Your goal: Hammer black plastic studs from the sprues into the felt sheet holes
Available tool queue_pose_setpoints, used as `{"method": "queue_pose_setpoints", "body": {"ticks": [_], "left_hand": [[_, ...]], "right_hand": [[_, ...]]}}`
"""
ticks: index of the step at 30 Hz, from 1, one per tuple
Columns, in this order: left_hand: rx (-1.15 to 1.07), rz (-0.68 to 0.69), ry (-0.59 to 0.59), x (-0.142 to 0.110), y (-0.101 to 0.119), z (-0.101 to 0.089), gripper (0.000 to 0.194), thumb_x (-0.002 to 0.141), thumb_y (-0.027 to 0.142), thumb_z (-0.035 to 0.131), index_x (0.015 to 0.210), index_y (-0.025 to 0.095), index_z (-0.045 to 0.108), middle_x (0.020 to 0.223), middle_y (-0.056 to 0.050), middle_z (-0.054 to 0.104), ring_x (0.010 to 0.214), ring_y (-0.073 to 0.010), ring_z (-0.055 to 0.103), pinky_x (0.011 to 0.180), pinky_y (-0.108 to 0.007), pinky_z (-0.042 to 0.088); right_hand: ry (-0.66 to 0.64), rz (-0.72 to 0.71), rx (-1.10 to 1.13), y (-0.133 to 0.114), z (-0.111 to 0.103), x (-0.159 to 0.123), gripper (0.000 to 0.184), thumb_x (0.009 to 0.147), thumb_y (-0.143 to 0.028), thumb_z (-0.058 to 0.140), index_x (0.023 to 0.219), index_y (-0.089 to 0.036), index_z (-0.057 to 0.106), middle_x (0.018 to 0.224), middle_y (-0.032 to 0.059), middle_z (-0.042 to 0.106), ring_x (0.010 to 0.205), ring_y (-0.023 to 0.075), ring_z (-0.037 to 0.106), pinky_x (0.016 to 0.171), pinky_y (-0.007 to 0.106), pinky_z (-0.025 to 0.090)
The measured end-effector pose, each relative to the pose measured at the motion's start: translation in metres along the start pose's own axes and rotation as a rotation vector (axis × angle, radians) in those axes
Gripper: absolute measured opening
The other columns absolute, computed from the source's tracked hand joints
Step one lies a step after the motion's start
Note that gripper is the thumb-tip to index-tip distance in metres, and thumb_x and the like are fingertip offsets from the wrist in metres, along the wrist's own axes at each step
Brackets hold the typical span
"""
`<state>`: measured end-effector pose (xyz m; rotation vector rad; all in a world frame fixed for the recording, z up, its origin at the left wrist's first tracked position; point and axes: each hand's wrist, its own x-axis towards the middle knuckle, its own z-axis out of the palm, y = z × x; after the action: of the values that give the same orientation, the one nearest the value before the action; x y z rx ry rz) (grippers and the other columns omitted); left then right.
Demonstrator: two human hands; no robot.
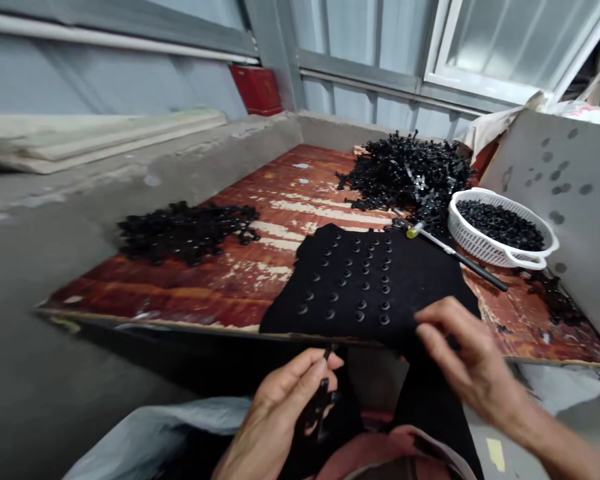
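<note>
Head view here, and the left hand [280, 410] is closing around a narrow black plastic piece [316, 410], holding it up just off the person's lap. The right hand [463, 353] is staying open with its fingers spread, hovering at or just touching the near edge of a black cloth mat [360, 287] that's draped over the front of the desk [260, 267], a peeling red-brown board. As for progress, the mat is carrying neat rows of small round black studs, and a white plastic basket [467, 230] is sitting heaped with little black parts. Meanwhile, a big tangled pile of black plastic runners [405, 170] is lying at the far end of the desk, and another dark heap of parts [187, 230] is spread out on the left, so plenty of material is sitting around untouched by either hand. A metal-shafted tool with a yellow collar [445, 247] is lying between the mat and the basket, well beyond the right hand's fingers.
</note>
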<state>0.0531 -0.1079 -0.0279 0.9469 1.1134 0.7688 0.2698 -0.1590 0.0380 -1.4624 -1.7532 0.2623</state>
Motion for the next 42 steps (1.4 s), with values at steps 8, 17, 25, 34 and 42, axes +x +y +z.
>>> {"method": "queue_pose_setpoints", "body": {"ticks": [8,17,25,34,42], "left_hand": [[-0.106,0.035,-0.077,0.007,0.022,0.003,0.04,0.072,0.056,0.07,0.084,0.018,0.064,0.065,0.003,0.054,0.048,-0.0071,0.044,0.041,-0.018,0.037],[-0.275,-0.161,-0.196,-0.002,0.028,0.005,0.039,0.059,0.046,0.083,0.07,0.017,0.059,0.063,0.005,0.044,0.052,-0.0052,0.036,0.038,-0.013,0.028],[-0.012,-0.152,-0.14,0.007,0.025,-0.013,0.045,0.053,0.048,0.085,0.08,0.017,0.066,0.063,0.001,0.056,0.053,-0.0097,0.045,0.039,-0.019,0.036],[-0.051,-0.014,0.099,0.02,0.063,-0.049,0.041,0.051,0.037,0.086,0.075,0.017,0.059,0.063,0.002,0.058,0.056,-0.011,0.05,0.037,-0.017,0.035],[-0.044,-0.046,0.078,0.041,0.075,-0.052,0.045,0.052,0.033,0.085,0.075,0.017,0.05,0.069,0.0,0.063,0.049,-0.0076,0.051,0.033,-0.013,0.025]], "right_hand": [[-0.409,0.224,0.338,-0.002,0.029,0.006,0.019,0.097,-0.036,0.048,0.11,-0.024,0.056,0.075,-0.0017,0.061,0.061,0.0125,0.057,0.053,0.022,0.048],[-0.345,0.182,0.314,-0.015,0.062,0.014,0.02,0.097,-0.028,0.043,0.088,-0.028,0.061,0.069,-0.0013,0.066,0.06,0.0182,0.066,0.052,0.028,0.054],[-0.297,0.038,-0.065,-0.013,0.038,0.038,0.016,0.094,-0.023,0.051,0.091,-0.028,0.065,0.075,-0.0072,0.071,0.062,0.0105,0.067,0.057,0.017,0.056],[-0.01,0.196,-0.583,0.148,-0.029,0.099,0.022,0.085,-0.018,0.06,0.106,-0.014,0.065,0.097,0.0127,0.065,0.09,0.0311,0.063,0.077,0.05,0.051],[-0.022,0.328,-0.488,0.16,-0.041,0.098,0.018,0.094,-0.033,0.056,0.106,-0.021,0.065,0.1,0.0049,0.066,0.086,0.0196,0.065,0.072,0.034,0.053]]}}
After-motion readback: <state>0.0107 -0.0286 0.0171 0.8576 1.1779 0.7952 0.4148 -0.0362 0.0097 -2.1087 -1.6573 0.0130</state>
